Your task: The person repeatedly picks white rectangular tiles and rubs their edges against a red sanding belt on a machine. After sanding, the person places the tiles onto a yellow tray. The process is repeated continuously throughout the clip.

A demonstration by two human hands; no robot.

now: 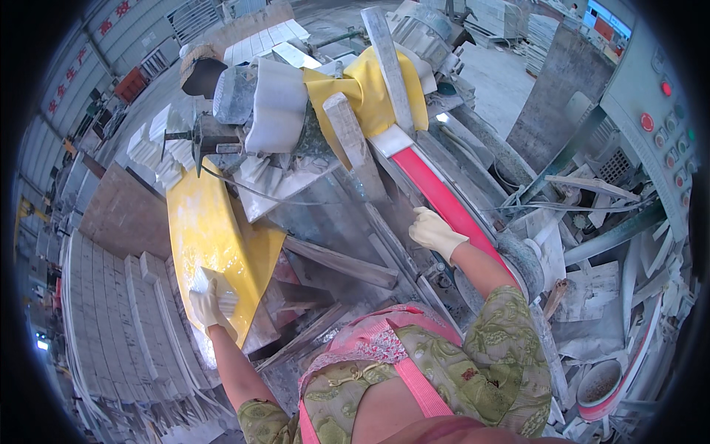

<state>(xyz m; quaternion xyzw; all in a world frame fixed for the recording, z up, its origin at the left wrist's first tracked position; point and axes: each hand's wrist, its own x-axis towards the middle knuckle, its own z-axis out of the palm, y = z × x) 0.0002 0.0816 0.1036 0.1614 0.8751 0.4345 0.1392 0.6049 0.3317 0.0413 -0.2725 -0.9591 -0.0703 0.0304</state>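
Observation:
My left hand [205, 302], in a pale work glove, is closed on a small stack of white stone strips [222, 293]. The stack is at the lower end of a wet, shiny yellow sheet [198, 222], which drapes over a surface to my left. My right hand [436, 234], gloved too, hangs just left of the long red belt [447, 194] of a machine. Its fingers are curled in, and no object shows in them. A white block [390, 140] sits at the belt's far end.
Grey slabs [111, 311] are stacked at the left. A control panel [662, 133] with buttons stands at the right. Wooden boards [340, 263] and a second yellow sheet [370, 81] lie about the machine. A bucket [600, 381] and stone offcuts [588, 292] are at the lower right.

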